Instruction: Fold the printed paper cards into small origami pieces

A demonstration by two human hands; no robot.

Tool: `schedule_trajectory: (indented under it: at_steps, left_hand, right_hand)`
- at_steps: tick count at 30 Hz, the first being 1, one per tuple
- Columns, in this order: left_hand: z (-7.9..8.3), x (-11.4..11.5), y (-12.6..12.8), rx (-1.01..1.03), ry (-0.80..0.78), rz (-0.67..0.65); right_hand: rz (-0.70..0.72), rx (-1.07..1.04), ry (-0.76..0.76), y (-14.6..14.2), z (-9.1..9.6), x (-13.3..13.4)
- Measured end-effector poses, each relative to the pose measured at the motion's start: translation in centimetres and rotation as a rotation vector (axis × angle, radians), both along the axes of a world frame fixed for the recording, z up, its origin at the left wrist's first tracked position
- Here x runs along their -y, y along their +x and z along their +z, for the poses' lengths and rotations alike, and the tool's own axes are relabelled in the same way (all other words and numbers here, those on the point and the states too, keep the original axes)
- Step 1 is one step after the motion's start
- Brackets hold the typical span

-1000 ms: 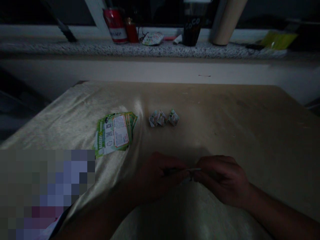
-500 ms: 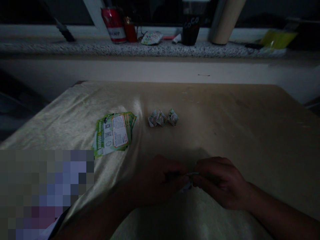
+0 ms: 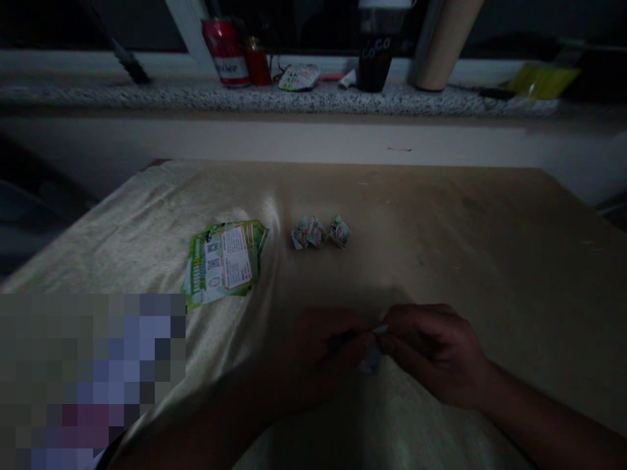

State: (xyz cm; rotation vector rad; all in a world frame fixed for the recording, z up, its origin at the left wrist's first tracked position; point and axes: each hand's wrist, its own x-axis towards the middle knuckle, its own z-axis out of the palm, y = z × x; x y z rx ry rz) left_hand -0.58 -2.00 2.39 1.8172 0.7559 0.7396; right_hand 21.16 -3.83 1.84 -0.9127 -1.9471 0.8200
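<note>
Between my two hands is a small piece of folded paper (image 3: 371, 360), pale and partly hidden by the fingers. My left hand (image 3: 333, 346) pinches it from the left side, in deep shadow. From the right, my right hand (image 3: 434, 352) pinches its upper edge with thumb and forefinger. Beyond them three small folded paper shapes (image 3: 316, 232) stand in a row on the cloth, the rightmost a little apart. Left of these lies a fanned stack of green printed leaflets (image 3: 225, 261).
A cream cloth covers the table (image 3: 441, 222). Behind it, a granite sill (image 3: 294, 101) carries a red can (image 3: 228, 55), an orange-red lighter (image 3: 258, 62), a crumpled printed paper (image 3: 298, 77), a dark cup (image 3: 376, 52), a cardboard tube (image 3: 443, 49) and a yellow packet (image 3: 543, 79).
My fingers have shifted slightly on the folded paper, and more of its lower part shows below them. The leaflets and the row of folded shapes stay where they were.
</note>
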Motion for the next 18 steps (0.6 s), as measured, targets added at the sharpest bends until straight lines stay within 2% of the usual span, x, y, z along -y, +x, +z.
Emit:
schedule_trajectory:
  at_steps: [4,7,9,14,18]
  left_hand:
    - [0.0,0.1,0.2,0.015,0.209,0.113]
    - [0.2,-0.1,0.4,0.076,0.376,0.123]
    - [0.5,-0.1,0.4,0.064,0.429,0.110]
    - [1.1,0.4,0.3,-0.017,0.434,0.051]
    - [1.1,0.9,0.3,0.066,0.331,0.068]
  right_hand:
    - [0.033,0.091,0.164,-0.2,0.6,-0.2]
    - [0.051,0.149,0.261,-0.4,1.1,-0.3]
    - [0.053,0.169,0.314,-0.5,1.3,-0.3]
    - [0.040,0.156,0.342,-0.5,1.4,0.0]
    - [0.055,0.129,0.327,-0.8,1.3,0.4]
